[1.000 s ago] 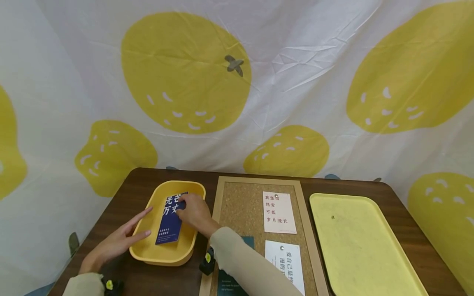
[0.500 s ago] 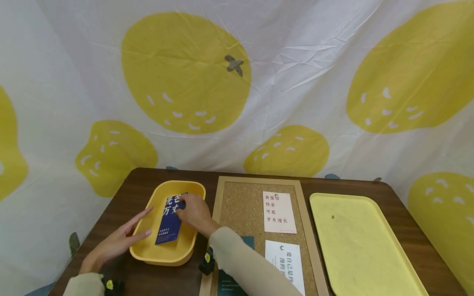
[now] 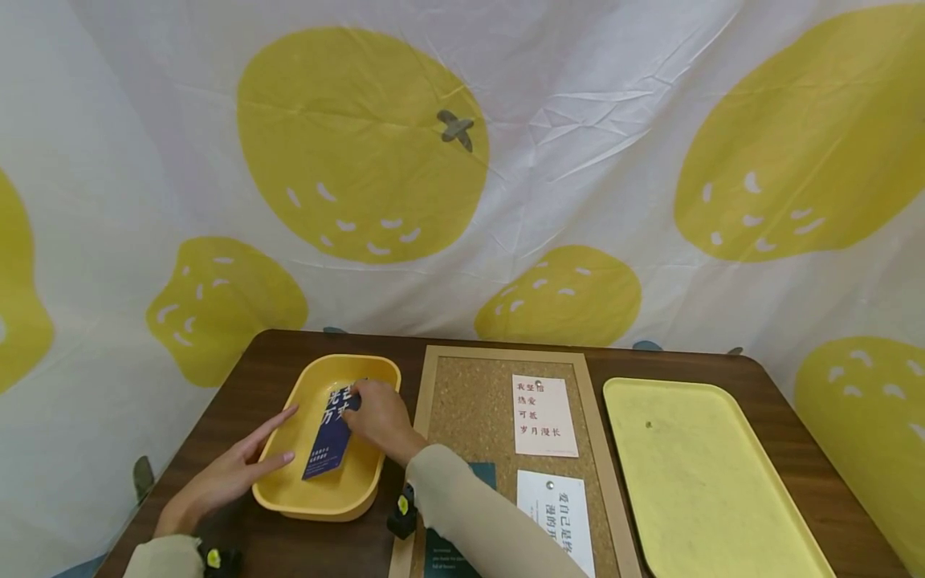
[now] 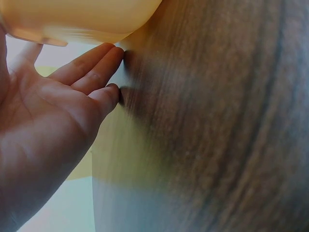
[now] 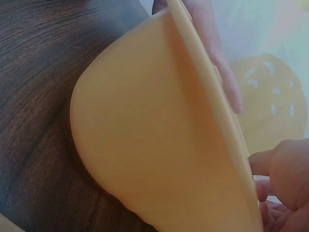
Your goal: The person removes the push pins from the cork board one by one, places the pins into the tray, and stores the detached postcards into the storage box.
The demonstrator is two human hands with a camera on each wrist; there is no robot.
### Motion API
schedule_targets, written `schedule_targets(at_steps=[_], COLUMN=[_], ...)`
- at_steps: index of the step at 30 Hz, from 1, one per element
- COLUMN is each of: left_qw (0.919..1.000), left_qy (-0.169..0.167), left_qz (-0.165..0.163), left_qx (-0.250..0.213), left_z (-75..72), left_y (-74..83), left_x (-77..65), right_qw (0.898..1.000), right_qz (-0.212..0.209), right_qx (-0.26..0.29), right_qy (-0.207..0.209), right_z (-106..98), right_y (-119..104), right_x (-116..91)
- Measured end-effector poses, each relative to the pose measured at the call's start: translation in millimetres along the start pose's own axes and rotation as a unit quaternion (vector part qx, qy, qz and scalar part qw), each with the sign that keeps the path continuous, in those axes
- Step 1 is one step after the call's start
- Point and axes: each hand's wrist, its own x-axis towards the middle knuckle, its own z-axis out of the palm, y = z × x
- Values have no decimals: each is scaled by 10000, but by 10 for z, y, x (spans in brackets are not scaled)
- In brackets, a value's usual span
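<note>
A yellow plastic basin [image 3: 289,490] stands at the left of the table. Inside it, my right hand [image 3: 385,417] pinches the upper right part of a dark blue card [image 3: 328,448] with white Chinese characters; the card is tilted. My left hand [image 3: 220,482] rests at the basin's left side, thumb and fingers extended along the rim. In the left wrist view, the left hand's fingers [image 4: 99,72] lie relaxed below the basin's edge [image 4: 82,21]. The right wrist view has the basin's outer wall [image 5: 140,111] in front, hiding the card; the right hand [image 5: 289,174] reaches over its rim.
Beside the basin lies a wood-framed cork board [image 3: 470,401] with a pink card [image 3: 542,413] and a white card [image 3: 560,510] pinned on it. A dark green card [image 3: 448,554] is partly under my right sleeve. A pale yellow tray [image 3: 711,474] lies at the right.
The blue card has tilted in the basin, its right edge rising so that it looks narrower. My right hand still pinches it, and the left hand has stayed in place.
</note>
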Motion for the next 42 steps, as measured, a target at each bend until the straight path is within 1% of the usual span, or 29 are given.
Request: schedule_targets(at_steps=[3, 9, 14, 17, 22, 26, 29, 34, 42], left_qw=[10000, 9997, 9996, 9998, 9999, 9996, 9997, 9998, 9997], left_qy=[-10, -2, -9, 6, 70, 90, 91, 101, 98], left_qz=[73, 239, 278, 197, -45, -175, -150, -9, -3], left_qx=[7, 18, -16, 19, 148, 187, 178, 180, 224], left_z=[2, 9, 10, 8, 2, 0, 2, 7, 8], left_y=[-4, -15, -18, -11, 8, 15, 9, -3, 0], left_x=[1, 7, 12, 14, 21, 22, 18, 13, 16], right_qw=[10000, 9998, 9997, 9994, 9983, 9973, 9966, 9956, 9923], right_qz=[-24, 10, 72, 166, 383, 448, 397, 268, -45], right_qx=[-18, 193, 239, 308, 435, 581, 719, 901, 1234], right_qy=[20, -18, -29, -34, -49, -48, -23, 0, 73], right_z=[-4, -17, -25, -30, -44, -53, -58, -79, -94], right_y=[3, 7, 0, -4, -16, -20, -15, -10, 10], right_x=[0, -3, -4, -4, -6, -12, -17, -30, -39])
